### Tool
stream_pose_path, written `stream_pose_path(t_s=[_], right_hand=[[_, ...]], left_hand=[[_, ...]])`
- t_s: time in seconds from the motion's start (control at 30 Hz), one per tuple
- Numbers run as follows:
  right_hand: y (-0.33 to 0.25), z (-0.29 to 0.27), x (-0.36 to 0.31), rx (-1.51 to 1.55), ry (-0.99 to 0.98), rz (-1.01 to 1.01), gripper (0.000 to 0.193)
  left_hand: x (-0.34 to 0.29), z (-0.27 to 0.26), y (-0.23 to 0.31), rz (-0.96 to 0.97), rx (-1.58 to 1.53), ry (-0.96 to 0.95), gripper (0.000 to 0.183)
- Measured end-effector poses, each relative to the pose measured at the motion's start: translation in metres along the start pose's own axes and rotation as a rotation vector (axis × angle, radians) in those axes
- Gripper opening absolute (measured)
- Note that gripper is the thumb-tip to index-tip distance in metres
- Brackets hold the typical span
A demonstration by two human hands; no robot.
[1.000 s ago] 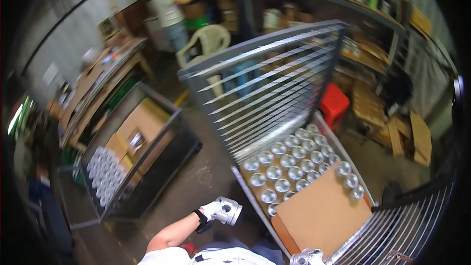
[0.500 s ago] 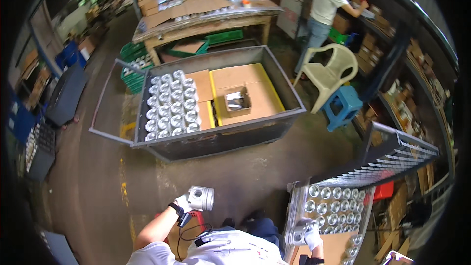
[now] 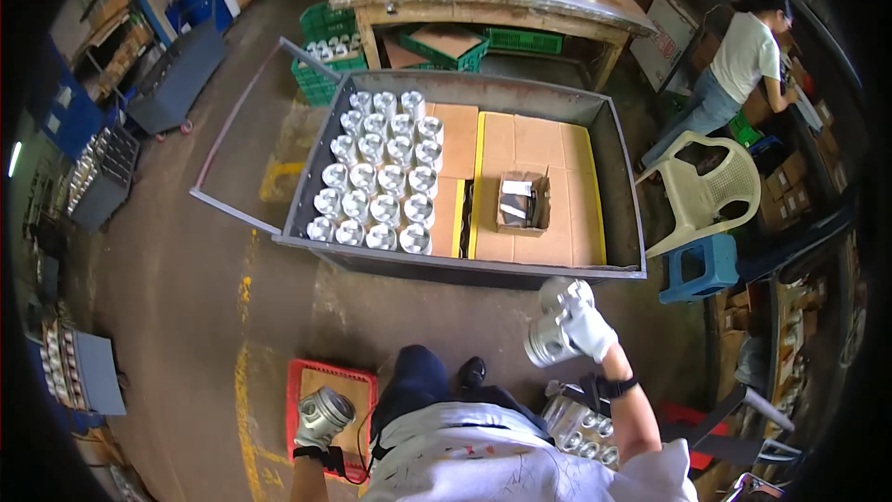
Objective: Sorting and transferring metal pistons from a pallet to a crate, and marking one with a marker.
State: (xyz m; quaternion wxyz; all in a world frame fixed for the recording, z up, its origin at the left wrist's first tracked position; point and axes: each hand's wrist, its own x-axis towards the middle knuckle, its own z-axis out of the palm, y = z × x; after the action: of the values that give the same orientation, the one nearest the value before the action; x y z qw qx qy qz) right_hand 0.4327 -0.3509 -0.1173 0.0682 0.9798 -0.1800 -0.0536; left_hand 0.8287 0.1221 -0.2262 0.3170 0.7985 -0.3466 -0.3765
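Note:
My gloved left hand is closed round a silver engine piston, low above a red crate lined with cardboard. Out to the front right, my gloved right hand grips what look like two pistons: an upper piston and a lower piston, close together. They hang just short of the near edge of a grey metal cart. Inside the cart, several rows of upright pistons stand on the left; flat cardboard covers the right.
A small open carton sits on the cart's cardboard. More pistons stand in a container beside my right side. A cream plastic chair and a blue stool are at the right, near another person. Behind the cart stands a wooden workbench.
My right hand has lifted from the piston container at my right and swung forward toward the cart with pistons. My left hand has lowered its piston over the red crate. My view has turned.

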Motion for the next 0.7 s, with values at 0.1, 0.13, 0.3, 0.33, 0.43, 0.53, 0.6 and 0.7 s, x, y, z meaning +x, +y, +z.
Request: stream_pose_path(t_s=[0.1,0.13,0.3,0.33,0.43,0.53,0.6,0.7], right_hand=[[0.037,0.010,0.075,0.250,0.229,-0.071,0.024],[0.046,0.011,0.102,0.203,0.137,-0.080,0.020],[0.059,0.015,0.244,-0.173,-0.009,-0.341,0.020],[0.065,0.034,0.263,-0.346,-0.032,-0.441,0.020],[0.062,0.043,0.325,-0.973,-0.194,-0.703,0.016],[0.051,0.113,0.361,-0.239,-0.301,-0.272,0.022],[0.048,0.131,0.373,0.174,-0.327,-0.008,0.028],[0.037,0.166,0.392,0.031,-0.391,-0.067,0.037]], left_hand=[[0.011,0.007,0.037,0.021,0.104,0.111,0.013],[0.021,0.006,0.050,0.058,0.122,0.141,0.014],[0.068,-0.010,0.029,-0.020,0.291,0.180,0.014],[0.082,-0.017,0.028,-0.024,0.275,0.160,0.015],[0.115,-0.046,0.031,-0.053,0.135,0.132,0.016],[0.134,-0.076,0.032,-0.122,-0.057,0.121,0.017],[0.147,-0.092,0.037,-0.188,-0.243,0.106,0.018],[0.159,-0.112,0.047,-0.310,-0.561,0.103,0.020]])
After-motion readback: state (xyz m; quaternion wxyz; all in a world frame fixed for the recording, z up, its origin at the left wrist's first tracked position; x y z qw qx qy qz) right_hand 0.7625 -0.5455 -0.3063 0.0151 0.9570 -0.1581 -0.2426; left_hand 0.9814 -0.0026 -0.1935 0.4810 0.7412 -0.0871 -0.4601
